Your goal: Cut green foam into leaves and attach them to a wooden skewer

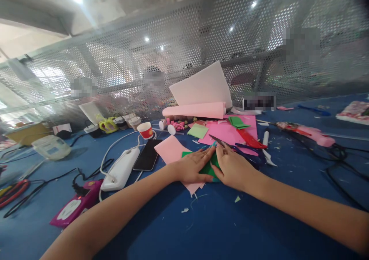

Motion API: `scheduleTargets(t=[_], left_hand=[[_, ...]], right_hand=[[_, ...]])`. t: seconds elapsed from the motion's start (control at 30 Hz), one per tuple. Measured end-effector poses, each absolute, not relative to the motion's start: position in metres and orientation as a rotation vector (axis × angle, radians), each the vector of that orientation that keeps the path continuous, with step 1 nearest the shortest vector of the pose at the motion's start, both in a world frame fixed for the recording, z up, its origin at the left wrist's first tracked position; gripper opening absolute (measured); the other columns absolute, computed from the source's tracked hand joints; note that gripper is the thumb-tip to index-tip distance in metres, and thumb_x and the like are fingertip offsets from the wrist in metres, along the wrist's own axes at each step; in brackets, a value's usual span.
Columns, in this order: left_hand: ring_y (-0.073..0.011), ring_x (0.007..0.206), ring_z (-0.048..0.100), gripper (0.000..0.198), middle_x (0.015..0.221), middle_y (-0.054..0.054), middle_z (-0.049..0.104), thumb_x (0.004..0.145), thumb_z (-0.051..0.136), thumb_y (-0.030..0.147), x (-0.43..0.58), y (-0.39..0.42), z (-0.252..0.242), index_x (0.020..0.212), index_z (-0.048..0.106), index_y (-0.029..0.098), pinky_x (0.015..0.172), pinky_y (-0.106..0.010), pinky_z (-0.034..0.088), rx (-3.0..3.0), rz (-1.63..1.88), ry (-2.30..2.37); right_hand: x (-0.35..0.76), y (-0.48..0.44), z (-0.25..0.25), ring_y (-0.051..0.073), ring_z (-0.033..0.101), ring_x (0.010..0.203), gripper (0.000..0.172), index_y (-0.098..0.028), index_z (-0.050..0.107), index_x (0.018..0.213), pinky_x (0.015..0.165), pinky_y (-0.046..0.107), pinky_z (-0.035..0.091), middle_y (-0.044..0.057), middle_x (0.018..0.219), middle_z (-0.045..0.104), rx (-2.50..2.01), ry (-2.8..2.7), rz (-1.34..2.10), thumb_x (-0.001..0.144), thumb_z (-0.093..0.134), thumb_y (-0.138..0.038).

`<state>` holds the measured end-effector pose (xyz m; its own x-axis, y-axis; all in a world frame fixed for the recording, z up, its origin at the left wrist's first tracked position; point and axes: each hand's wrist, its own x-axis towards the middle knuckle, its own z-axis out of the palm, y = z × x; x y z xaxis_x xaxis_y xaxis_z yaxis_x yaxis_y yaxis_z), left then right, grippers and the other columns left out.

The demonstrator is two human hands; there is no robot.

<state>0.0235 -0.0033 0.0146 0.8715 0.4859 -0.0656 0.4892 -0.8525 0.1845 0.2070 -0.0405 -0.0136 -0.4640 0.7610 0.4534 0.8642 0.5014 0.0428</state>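
A dark green paper lies on a light pink sheet on the blue table. My left hand rests flat on the green paper, fingers stretched out toward the right. My right hand lies beside it, fingers extended and pressing the paper's right part; the two hands meet at the fingertips. Most of the green paper is hidden under my hands. Dark scissors lie just beyond my fingertips.
A black phone and a white power bank lie left of the pink sheet. Farther back are a red paper cup, bright pink sheets, a pink paper roll, a glue gun and cables. A perforated metal screen bounds the table.
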Motion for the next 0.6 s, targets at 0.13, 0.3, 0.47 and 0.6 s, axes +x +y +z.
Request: scheduleTargets(t=[0.13,0.3,0.47,0.6], left_hand=[[-0.0348,0.141,0.021,0.099,0.154,-0.022,0.013,0.082,0.047,0.066,0.022,-0.007,0.013,0.15,0.001,0.01,0.114,-0.05,0.023,2.837,0.028,0.816],[-0.0346,0.139,0.028,0.096,0.153,-0.021,0.022,0.08,0.048,0.067,0.022,-0.011,0.012,0.15,0.009,0.013,0.112,-0.05,0.027,2.843,0.059,0.901],[-0.0346,0.137,0.033,0.09,0.151,-0.021,0.027,0.08,0.053,0.06,0.014,-0.01,0.014,0.147,0.017,0.012,0.111,-0.051,0.029,2.884,0.089,0.872],[-0.0326,0.137,0.033,0.085,0.15,-0.021,0.03,0.083,0.05,0.058,0.003,-0.013,0.018,0.147,0.017,0.012,0.112,-0.051,0.027,2.905,0.071,0.893]], right_hand=[[0.21,-0.041,-0.012,0.032,0.059,0.107,0.044,0.006,0.052,0.114,0.101,0.044,0.039,0.028,0.106,0.064,-1.295,-2.42,-0.419,0.089,0.041,-0.028],[0.21,-0.043,-0.005,0.031,0.059,0.104,0.041,0.002,0.058,0.11,0.1,0.045,0.037,0.023,0.102,0.066,-1.273,-2.489,-0.454,0.091,0.041,-0.03],[0.208,-0.046,0.001,0.028,0.059,0.096,0.036,-0.002,0.059,0.11,0.09,0.044,0.04,0.017,0.094,0.066,-1.258,-2.552,-0.455,0.092,0.04,-0.026],[0.207,-0.046,0.002,0.027,0.059,0.092,0.029,-0.007,0.062,0.1,0.085,0.043,0.04,0.013,0.087,0.064,-1.215,-2.59,-0.476,0.092,0.04,-0.024]])
